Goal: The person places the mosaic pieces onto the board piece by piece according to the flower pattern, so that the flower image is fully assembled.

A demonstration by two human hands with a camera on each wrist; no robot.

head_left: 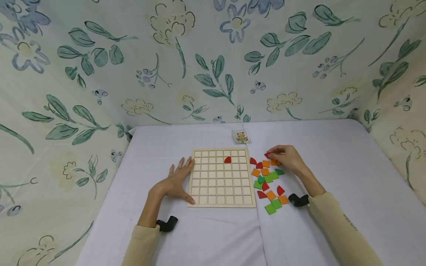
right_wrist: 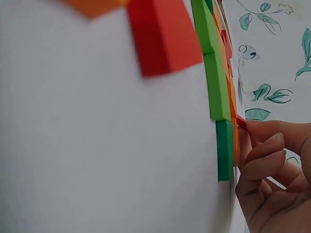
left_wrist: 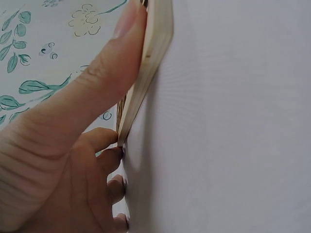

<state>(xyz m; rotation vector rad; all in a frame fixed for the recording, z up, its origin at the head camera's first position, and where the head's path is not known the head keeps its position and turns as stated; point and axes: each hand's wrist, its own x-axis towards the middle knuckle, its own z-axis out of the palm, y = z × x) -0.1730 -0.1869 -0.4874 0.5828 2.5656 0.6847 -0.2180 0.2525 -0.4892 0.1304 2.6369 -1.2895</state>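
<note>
A wooden grid board [head_left: 221, 206] lies on the white cloth, with one red quarter-round piece [head_left: 227, 160] in an upper cell right of its middle. The left hand [head_left: 174, 181] rests with spread fingers along the board's left edge; in the left wrist view its thumb lies against the board's side [left_wrist: 146, 77]. To the right of the board, the right hand [head_left: 287, 159] pinches a red piece [head_left: 267, 155] between thumb and fingertips, at the top of the loose pieces. In the right wrist view the right hand [right_wrist: 277, 165] shows just a sliver of that red piece [right_wrist: 241, 123].
Loose orange [head_left: 271, 195], light green [head_left: 270, 209], dark green [head_left: 279, 171] and red pieces [head_left: 280, 190] lie scattered right of the board. A small card with a coloured picture [head_left: 241, 136] lies behind the board. A floral cloth [head_left: 213, 74] hangs behind the table.
</note>
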